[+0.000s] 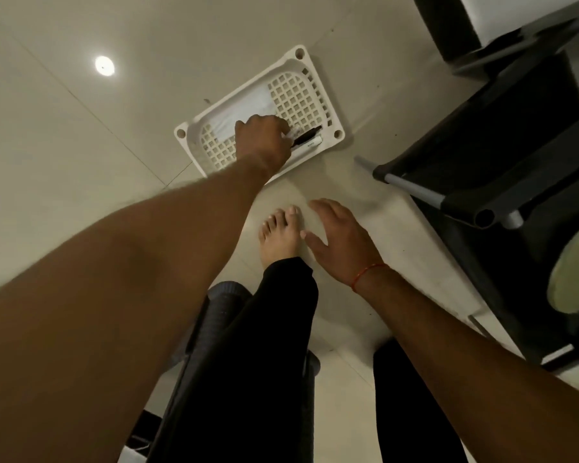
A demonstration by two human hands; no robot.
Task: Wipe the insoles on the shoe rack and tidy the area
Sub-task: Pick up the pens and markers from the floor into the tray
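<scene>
A white plastic lattice tray [301, 58] lies on the floor ahead of me. A white cloth [244, 110] is folded in its left half. My left hand [263, 140] reaches into the tray, fingers curled on a small clear item beside a black pen [310, 135] and a white tube [311, 145] along the near edge. My right hand [340, 242] hovers open above the floor, with a red thread at the wrist. The black shoe rack [502, 155] stands at the right, and a pale green insole [574, 272] rests on it at the frame's right edge.
My bare foot [281, 235] and black trouser legs are below the hands, over a dark stool [221, 315]. Pale floor tiles with a ceiling-light reflection [105, 65] spread to the left. A dark block [445, 25] stands at the top right.
</scene>
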